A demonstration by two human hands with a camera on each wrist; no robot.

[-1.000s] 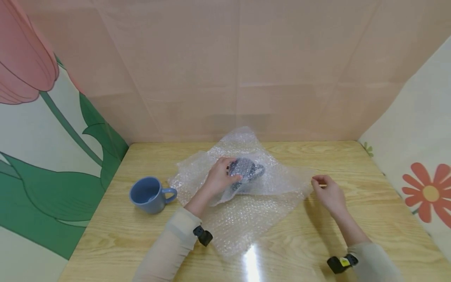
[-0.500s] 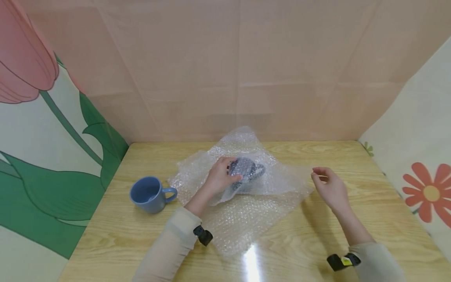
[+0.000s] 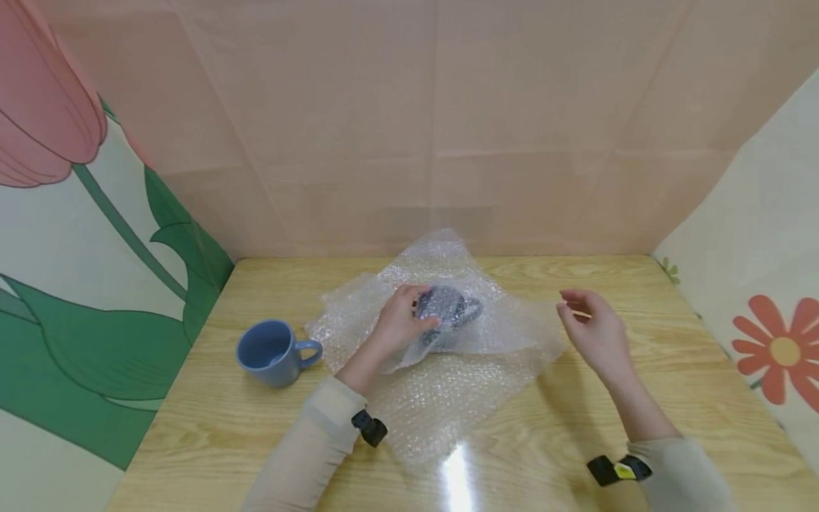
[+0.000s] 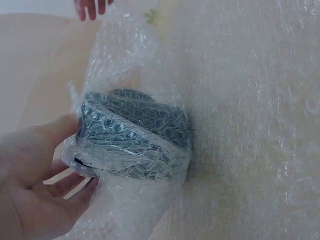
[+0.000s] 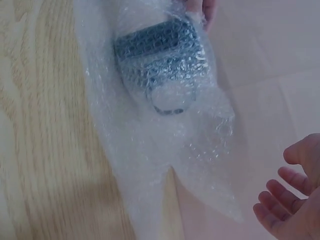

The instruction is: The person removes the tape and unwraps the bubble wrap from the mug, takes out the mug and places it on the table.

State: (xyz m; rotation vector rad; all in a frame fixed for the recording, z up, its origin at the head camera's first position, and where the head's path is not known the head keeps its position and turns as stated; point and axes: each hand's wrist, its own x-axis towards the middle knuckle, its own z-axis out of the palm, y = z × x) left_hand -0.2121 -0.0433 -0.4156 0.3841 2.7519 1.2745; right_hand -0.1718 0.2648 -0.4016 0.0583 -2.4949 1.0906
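A dark blue mug (image 3: 443,306) lies on its side, its handle pointing right, under a layer of bubble wrap (image 3: 461,398) on the table. My left hand (image 3: 398,326) grips the mug's left end through the wrap, thumb on the near side and fingers on the far side. In the left wrist view, folded plastic crosses the mug (image 4: 135,132), and a dark gap shows at the fold beside the fingertips. Off the sheet's right corner, my right hand (image 3: 596,337) hovers with relaxed fingers and nothing in them. The right wrist view shows these fingers (image 5: 280,200) apart from the plastic.
An unwrapped blue mug (image 3: 271,355) stands upright on the left of the wooden table (image 3: 198,427), handle to the right. Behind the table hangs a plain pinkish backdrop (image 3: 345,128). Flower-painted panels (image 3: 780,235) flank both sides.
My right hand has let go of the bubble wrap's right corner, risen slightly and spread its fingers. My left hand and the wrapped mug have stayed in place.
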